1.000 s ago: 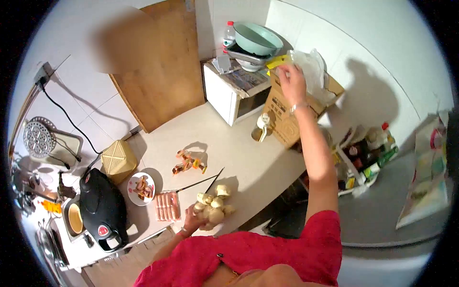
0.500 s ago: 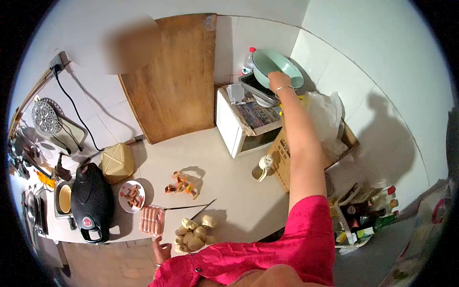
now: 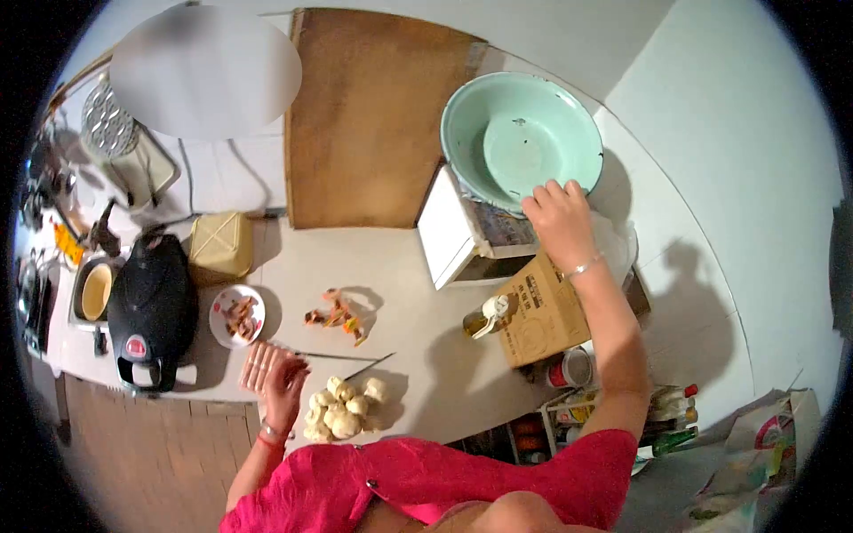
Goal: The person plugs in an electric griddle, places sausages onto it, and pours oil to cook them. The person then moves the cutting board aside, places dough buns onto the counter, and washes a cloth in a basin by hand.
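My right hand (image 3: 562, 220) grips the near rim of a large mint-green basin (image 3: 524, 142), which is tilted toward me above a white oven (image 3: 458, 240). My left hand (image 3: 283, 384) is raised over the counter's front edge, beside a pack of sausages (image 3: 258, 366); its fingers look curled, but what they hold, if anything, is unclear. Just right of that hand sits a pile of pale mushrooms (image 3: 342, 410). A pair of dark chopsticks (image 3: 369, 366) lies behind the pile. Small wrapped pieces (image 3: 336, 317) rest farther back on the counter.
A plate of sliced meat (image 3: 237, 317) stands beside a black appliance (image 3: 153, 311). An oil bottle (image 3: 484, 318) is next to a cardboard box (image 3: 542, 311). Bottles fill a rack (image 3: 569, 413) at the right. A wooden board (image 3: 373, 120) leans on the wall.
The green basin has come up off the stack on the oven, held by my right hand. My left hand has moved from the mushrooms to beside the sausage pack.
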The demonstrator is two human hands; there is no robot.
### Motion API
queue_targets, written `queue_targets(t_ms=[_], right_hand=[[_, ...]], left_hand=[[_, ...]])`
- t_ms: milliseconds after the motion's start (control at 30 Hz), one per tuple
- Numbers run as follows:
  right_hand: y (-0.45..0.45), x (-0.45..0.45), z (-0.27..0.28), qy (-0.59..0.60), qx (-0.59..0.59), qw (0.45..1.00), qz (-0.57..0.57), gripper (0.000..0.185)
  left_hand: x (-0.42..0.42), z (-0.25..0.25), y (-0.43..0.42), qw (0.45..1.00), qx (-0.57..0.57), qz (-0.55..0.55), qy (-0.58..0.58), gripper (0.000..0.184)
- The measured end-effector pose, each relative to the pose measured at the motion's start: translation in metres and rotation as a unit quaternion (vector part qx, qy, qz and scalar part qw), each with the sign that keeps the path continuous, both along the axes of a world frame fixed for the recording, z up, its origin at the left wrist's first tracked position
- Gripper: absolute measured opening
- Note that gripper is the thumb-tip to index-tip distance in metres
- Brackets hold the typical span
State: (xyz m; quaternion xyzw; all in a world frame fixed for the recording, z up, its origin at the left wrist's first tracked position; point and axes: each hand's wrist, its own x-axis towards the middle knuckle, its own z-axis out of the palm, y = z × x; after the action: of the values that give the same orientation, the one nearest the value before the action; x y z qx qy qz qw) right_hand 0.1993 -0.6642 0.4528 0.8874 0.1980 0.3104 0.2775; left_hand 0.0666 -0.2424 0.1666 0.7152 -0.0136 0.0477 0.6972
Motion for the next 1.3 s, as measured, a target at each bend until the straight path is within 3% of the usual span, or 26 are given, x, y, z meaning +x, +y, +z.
queue_targets(t_ms=[33,100,167,267,333,433,500,633,767,900,1000,1100,1200,1267,1300], right_hand=[[0.027,-0.021,0.007,0.001,-0.011,0.997,0.082,0.004],[0.075,-0.057,0.011,0.033,-0.022,0.989,0.141,0.005],[0.125,-0.085,0.011,0.071,-0.042,0.979,0.187,0.006],[0.195,-0.120,0.007,0.122,-0.103,0.957,0.242,0.008],[0.239,-0.135,0.007,0.130,-0.176,0.930,0.295,0.011],[0.296,-0.155,-0.007,0.167,-0.209,0.907,0.325,0.014],[0.329,-0.157,-0.016,0.112,-0.247,0.879,0.393,0.015],[0.392,-0.173,-0.025,0.172,-0.250,0.863,0.405,0.016],[0.444,-0.191,-0.037,0.163,-0.251,0.839,0.454,0.019],[0.484,-0.206,-0.048,0.167,-0.227,0.819,0.499,0.009],[0.510,-0.216,-0.059,0.189,-0.240,0.818,0.487,0.011],[0.544,-0.215,-0.076,0.182,-0.121,0.799,0.560,0.017],[0.565,-0.224,-0.107,0.200,0.015,0.807,0.556,0.025],[0.559,-0.223,-0.157,0.256,0.103,0.827,0.490,0.024],[0.551,-0.219,-0.197,0.292,0.140,0.839,0.436,0.024]], left_hand=[[0.003,0.017,-0.001,0.998,-0.014,-0.055,-0.009,0.013],[0.001,0.032,0.000,0.982,-0.139,-0.114,0.052,0.022],[-0.004,0.062,0.011,0.957,-0.215,-0.191,0.039,0.032],[-0.019,0.080,0.037,0.909,-0.309,-0.280,0.019,0.059],[-0.034,0.088,0.060,0.900,-0.332,-0.281,0.012,0.077],[-0.064,0.084,0.098,0.891,-0.393,-0.226,0.021,0.085],[-0.082,0.071,0.127,0.894,-0.404,-0.188,0.053,0.080],[-0.114,0.064,0.170,0.911,-0.379,-0.110,0.121,0.060],[-0.141,0.056,0.204,0.870,-0.457,-0.031,0.184,0.044],[-0.167,0.042,0.234,0.827,-0.527,0.012,0.193,0.040],[-0.188,0.030,0.258,0.839,-0.517,0.031,0.166,0.036],[-0.220,0.016,0.297,0.810,-0.550,0.079,0.189,0.038],[-0.264,-0.017,0.336,0.796,-0.545,0.142,0.219,0.039],[-0.304,-0.021,0.361,0.789,-0.490,0.251,0.273,0.030],[-0.327,-0.054,0.379,0.789,-0.445,0.292,0.307,0.024]])
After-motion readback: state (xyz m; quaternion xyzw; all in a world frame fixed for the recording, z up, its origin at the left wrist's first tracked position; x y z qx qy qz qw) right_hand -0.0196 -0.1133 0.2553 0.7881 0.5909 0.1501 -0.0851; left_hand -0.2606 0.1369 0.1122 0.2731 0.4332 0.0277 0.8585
